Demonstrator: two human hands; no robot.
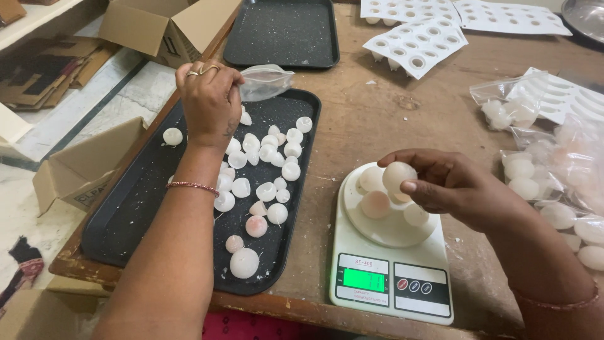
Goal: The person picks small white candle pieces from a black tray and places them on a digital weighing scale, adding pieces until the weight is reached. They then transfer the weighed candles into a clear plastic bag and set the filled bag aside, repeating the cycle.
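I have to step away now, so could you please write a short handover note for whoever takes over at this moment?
Left hand holds a small clear bag above the black tray of loose white balls.
Right hand holds one white ball over the kitchen scale.
Done: three balls lie on the scale; filled bags sit to the right.
Left: many balls on the tray remain unbagged.

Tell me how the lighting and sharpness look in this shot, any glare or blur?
Head view: soft, even light with faint shadows under the white balls on the black tray; the scale display glows green, unreadably bright; the right hand and left hand look sharp; frame edges bend slightly.
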